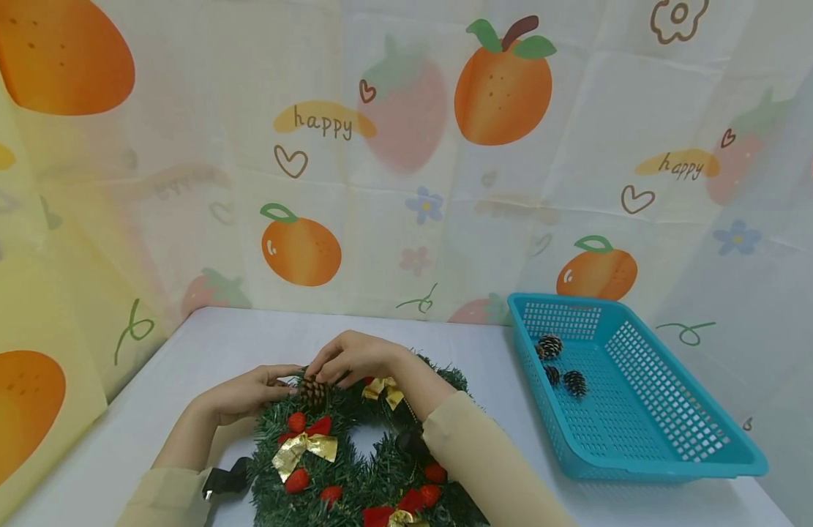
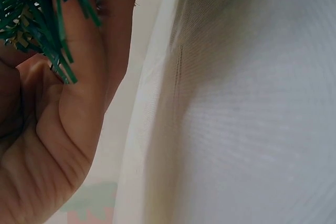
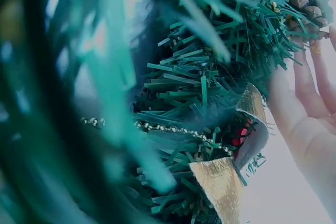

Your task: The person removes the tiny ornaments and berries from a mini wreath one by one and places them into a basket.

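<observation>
A green tinsel wreath (image 1: 350,413) with red-and-gold bows and red berries lies on the white table. At its upper left sits a brown pine cone (image 1: 312,394), also seen at the right wrist view's upper corner as a scaly cone (image 3: 310,11). My right hand (image 1: 360,357) reaches across the wreath and pinches the cone's top edge with its fingertips. From the left, my left hand (image 1: 244,394) grips the wreath's outer edge beside the cone. Green strands (image 2: 63,30) overlap its fingers in the left wrist view, and its fingertips are hidden.
A turquoise plastic basket (image 1: 676,468) stands to the right, with several pine cones (image 1: 575,383) at its left side. A gold bow (image 1: 382,391) and a beaded chain (image 3: 173,128) lie on the wreath near my right forearm. A fruit-printed curtain (image 1: 393,219) hangs behind the table.
</observation>
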